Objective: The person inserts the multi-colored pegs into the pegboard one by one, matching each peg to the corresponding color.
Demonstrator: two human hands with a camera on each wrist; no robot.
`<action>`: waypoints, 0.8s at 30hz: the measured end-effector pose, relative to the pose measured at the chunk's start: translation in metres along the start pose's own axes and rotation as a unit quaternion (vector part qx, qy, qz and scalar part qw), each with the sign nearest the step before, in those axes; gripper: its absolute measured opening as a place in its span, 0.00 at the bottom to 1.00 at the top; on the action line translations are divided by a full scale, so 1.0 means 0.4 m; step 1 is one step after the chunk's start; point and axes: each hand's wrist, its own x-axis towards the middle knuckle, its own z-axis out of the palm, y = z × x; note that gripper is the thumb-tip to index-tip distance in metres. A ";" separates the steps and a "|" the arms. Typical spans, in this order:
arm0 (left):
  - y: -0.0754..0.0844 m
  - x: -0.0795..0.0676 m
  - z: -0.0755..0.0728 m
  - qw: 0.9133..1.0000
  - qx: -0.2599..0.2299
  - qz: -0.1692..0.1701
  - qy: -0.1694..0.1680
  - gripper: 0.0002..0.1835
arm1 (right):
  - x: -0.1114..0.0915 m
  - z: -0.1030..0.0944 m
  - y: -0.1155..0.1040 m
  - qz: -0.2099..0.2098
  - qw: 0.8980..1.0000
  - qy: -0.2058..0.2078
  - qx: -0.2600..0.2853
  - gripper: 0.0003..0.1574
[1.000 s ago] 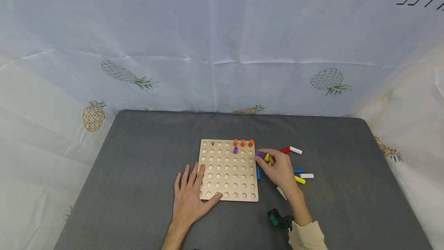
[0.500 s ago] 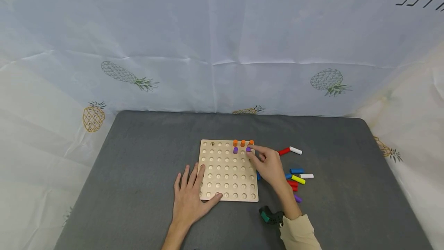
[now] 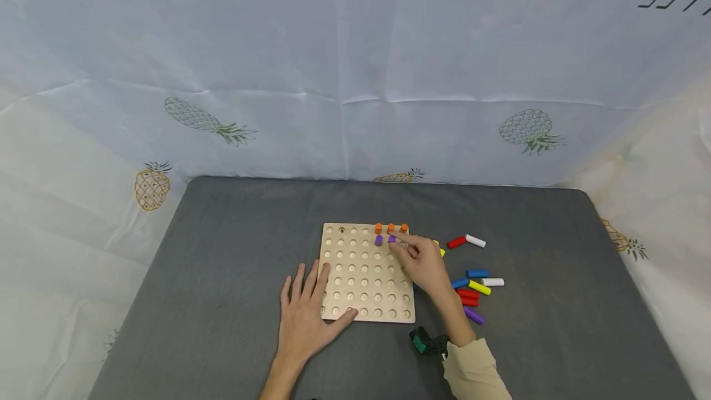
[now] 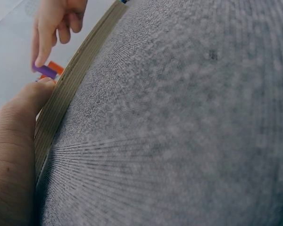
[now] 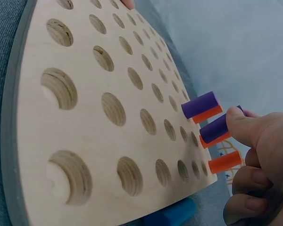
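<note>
A light wooden peg board (image 3: 357, 275) with rows of round holes lies on the grey table. My left hand (image 3: 304, 320) rests with straight, spread fingers on its left side and front edge. Between thumb and index finger, my right hand (image 3: 426, 269) pinches a purple peg (image 5: 214, 129) upright at a second-row hole. How deep that peg sits is hard to tell. Just left of it stands another purple peg (image 3: 379, 240). Behind them, several orange pegs stand in the back row, the rightmost orange peg (image 5: 225, 162) showing below the pinched one in the right wrist view.
Loose pegs lie right of the board: a red peg (image 3: 457, 242) against a white peg (image 3: 475, 241), a blue peg (image 3: 478, 273), a yellow peg (image 3: 480, 287) and a purple peg (image 3: 474, 315). A black-and-green device (image 3: 428, 342) sits by the right wrist. A pineapple-print curtain (image 3: 344, 48) hangs behind.
My right hand has carried the purple peg leftward from beside the board to the hole right of the standing purple peg. The left hand stays in place.
</note>
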 end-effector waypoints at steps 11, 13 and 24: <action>-0.001 0.001 0.004 1.000 -0.007 0.002 0.004 0.58 | 0.002 0.010 0.011 0.000 1.000 0.008 -0.007 0.21; -0.001 0.001 0.004 1.000 -0.008 0.002 0.004 0.58 | 0.003 0.011 0.011 0.002 1.000 0.008 -0.003 0.21; 0.000 0.000 0.001 1.000 -0.009 -0.002 0.000 0.58 | 0.007 0.015 0.013 -0.006 1.000 0.010 0.001 0.21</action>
